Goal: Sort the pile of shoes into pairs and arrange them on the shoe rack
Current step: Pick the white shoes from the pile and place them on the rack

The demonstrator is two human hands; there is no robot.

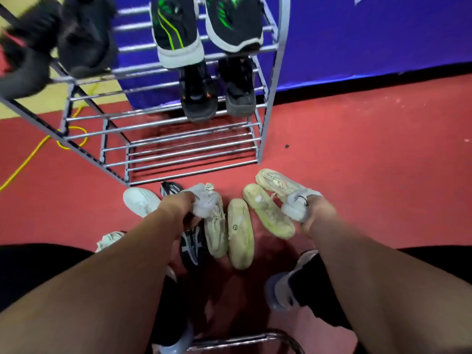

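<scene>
While both arms reach down to the pile on the floor, the left hand grips one cream sneaker by its grey heel; the shoe's long axis runs near to far, toe toward the person. The right hand grips a second cream sneaker by the heel, its toe aimed away and leftward at the shoe rack. Between them lie two more cream shoes, soles up: one lengthwise beside the left-held sneaker, the other slanted, parallel to the right-held one. That makes four cream shoes. A white shoe sits left of the left hand, and a black patterned shoe lies under that wrist.

On the metal-tube rack, two black-and-green sneakers rest on an upper tier with toes toward the camera, and two dark shoes on the tier below. Two blurred dark shoes are at the upper left.

The floor is red; a blue wall stands behind the rack, and one yellow cable trails at the left.
</scene>
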